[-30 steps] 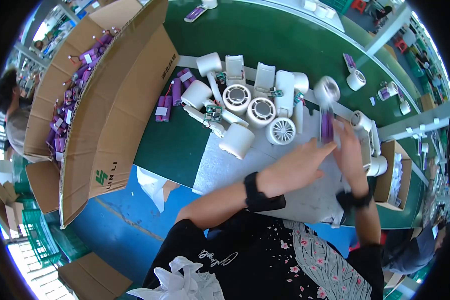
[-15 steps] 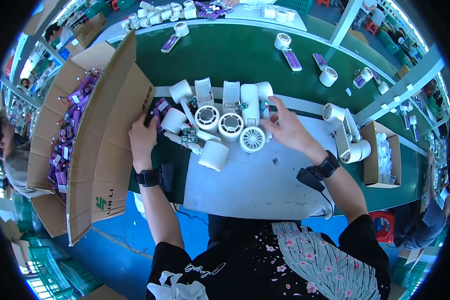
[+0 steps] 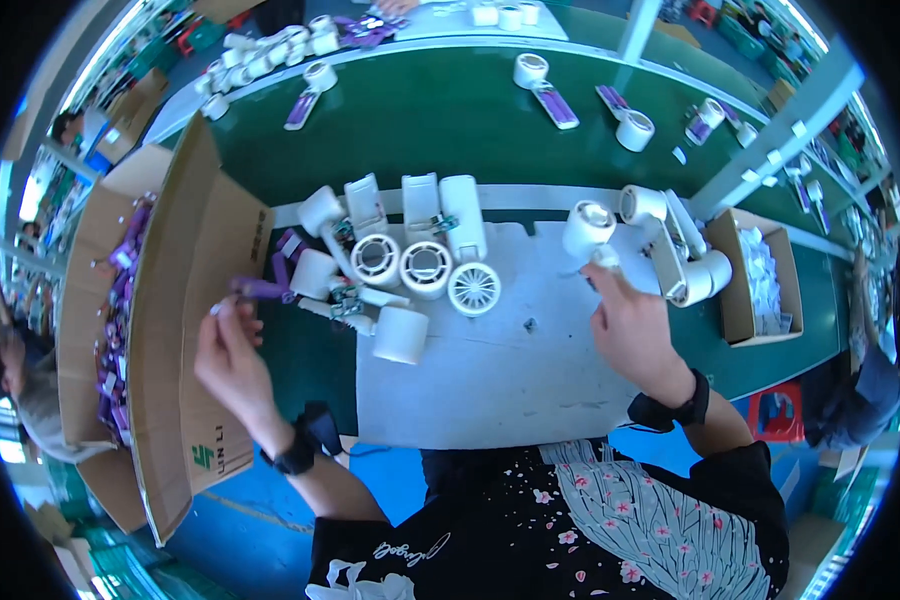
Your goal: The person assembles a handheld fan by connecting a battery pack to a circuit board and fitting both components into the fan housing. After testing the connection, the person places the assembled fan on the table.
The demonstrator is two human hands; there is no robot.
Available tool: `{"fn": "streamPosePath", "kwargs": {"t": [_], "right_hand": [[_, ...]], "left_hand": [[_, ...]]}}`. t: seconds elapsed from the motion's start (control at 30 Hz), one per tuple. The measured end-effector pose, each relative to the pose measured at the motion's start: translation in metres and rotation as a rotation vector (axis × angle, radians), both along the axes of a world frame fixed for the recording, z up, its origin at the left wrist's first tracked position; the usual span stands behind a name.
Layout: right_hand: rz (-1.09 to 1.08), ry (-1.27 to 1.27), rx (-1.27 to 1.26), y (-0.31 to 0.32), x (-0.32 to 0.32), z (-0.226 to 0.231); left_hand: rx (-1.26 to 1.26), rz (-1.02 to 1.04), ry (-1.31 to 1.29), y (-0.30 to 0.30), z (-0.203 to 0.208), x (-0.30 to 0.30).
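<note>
My right hand (image 3: 632,325) is closed around the lower part of a white handheld fan casing (image 3: 589,229), with its round head upward. At the left, my left hand (image 3: 235,360) has its fingers pinched beside the carton. A purple battery pack (image 3: 260,288), blurred, extends from these fingertips, and a small white tip shows there. Between my hands are several white fan parts: two round fan heads (image 3: 375,260), a spoked round grille (image 3: 473,289), long handle shells (image 3: 463,215) and a plain cylinder (image 3: 401,335). Small green circuit boards (image 3: 346,298) lie among them.
A tall cardboard carton (image 3: 195,330) full of purple battery packs (image 3: 120,300) stands at the left. Farther right are more fan casings (image 3: 692,250) and a small box (image 3: 735,290) of white pieces. A grey mat (image 3: 490,380) covers the near bench; fans lie on the green belt (image 3: 420,120) beyond.
My right hand has moved right, carrying a white fan casing from the row of parts. My left hand has drawn back toward me and left, with a purple battery pack at its fingertips.
</note>
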State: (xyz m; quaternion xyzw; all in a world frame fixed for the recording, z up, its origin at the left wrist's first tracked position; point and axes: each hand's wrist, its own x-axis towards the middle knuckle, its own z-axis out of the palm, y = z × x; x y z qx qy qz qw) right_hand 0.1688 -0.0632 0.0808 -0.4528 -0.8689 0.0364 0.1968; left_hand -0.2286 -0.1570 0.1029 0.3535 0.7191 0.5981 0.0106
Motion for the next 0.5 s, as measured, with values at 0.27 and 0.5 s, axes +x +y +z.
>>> {"fn": "streamPosePath", "kwargs": {"t": [0.27,0.5], "right_hand": [[0.174,0.433,-0.401,0.001,0.012,0.035],[0.319,0.541,-0.744,0.041,0.033,0.018]], "left_hand": [[0.144,-0.723,-0.098,0.010,0.063,0.149],[-0.055,-1.258,-0.251,0.077,0.002,0.244]]}}
